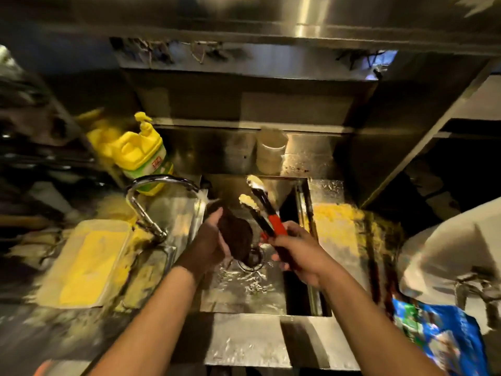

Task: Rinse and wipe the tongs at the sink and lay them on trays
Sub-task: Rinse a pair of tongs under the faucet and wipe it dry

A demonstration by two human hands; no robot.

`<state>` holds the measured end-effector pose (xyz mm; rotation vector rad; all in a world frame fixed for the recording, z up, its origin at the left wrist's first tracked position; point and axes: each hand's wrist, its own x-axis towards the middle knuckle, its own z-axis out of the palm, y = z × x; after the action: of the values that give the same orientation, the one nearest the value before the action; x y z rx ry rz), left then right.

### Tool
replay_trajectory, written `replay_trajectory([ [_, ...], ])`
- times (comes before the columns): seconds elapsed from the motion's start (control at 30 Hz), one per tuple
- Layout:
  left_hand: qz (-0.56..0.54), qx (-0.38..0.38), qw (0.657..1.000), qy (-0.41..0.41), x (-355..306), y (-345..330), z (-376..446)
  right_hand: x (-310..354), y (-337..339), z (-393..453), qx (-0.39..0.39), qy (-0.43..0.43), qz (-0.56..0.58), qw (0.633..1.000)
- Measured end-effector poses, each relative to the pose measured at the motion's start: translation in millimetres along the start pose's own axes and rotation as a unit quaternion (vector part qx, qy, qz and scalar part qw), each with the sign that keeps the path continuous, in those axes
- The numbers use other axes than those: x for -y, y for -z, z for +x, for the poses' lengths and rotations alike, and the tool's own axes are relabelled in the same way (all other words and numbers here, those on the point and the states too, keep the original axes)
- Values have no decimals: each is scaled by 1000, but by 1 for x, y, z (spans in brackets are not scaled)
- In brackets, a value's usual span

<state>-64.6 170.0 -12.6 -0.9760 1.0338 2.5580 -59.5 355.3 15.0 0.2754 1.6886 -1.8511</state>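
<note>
Two bare forearms are reaching over one stainless-steel sink basin point(271, 305), whose wet floor is glistening around one round drain point(253, 263). The right hand point(294, 253) is wrapping its fingers firmly around the handle end of one pair of metal tongs with red grips point(267, 213), holding them tilted up and away over the basin; the two tong arms are standing slightly apart, and both tips are carrying pale yellowish residue. The left hand point(210, 244) is curling its fingers around one dark brown cloth or scrub pad point(235, 237), gripping it just beside the tongs' lower shafts; whether the two are touching is unclear in the blur. One curved chrome faucet point(151, 202) is arching in from the left counter, its spout ending near the cloth. Behind it one yellow detergent jug with a pump top point(141, 156) is standing. One rectangular tray lined with yellow point(86, 263) is lying on the left counter, and one blue printed plastic bag point(439, 337) is showing at the lower right.
</note>
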Motion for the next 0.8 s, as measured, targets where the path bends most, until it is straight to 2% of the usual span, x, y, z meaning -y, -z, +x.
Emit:
replay_trajectory([
  [0.07,-21,-2,1000,-9,-14,11,8,-7,-25,11,34,-4,-21,999],
  [0.13,6,-25,1000,8,-17,11,15,-12,-43,19,36,-5,-60,998],
  [0.27,105,-54,993,28,-26,11,31,-24,-72,27,-5,-2,-145,989],
  [0.37,109,-90,990,14,-41,19,53,-30,-74,22,11,-22,-123,992],
  [0.43,107,-74,991,10,-39,17,60,-27,-74,27,-1,-22,-123,992],
  [0.53,135,-74,988,25,-33,15,66,-25,-78,34,-35,-5,-153,988],
  [0.67,149,-105,983,-2,-33,15,72,-21,-73,33,-21,-10,-180,983],
  [0.73,131,-85,988,-1,-25,11,68,-15,-71,37,-32,6,-206,978],
  [0.8,162,-90,983,12,-26,12,72,-12,-72,38,-26,14,-217,976],
])
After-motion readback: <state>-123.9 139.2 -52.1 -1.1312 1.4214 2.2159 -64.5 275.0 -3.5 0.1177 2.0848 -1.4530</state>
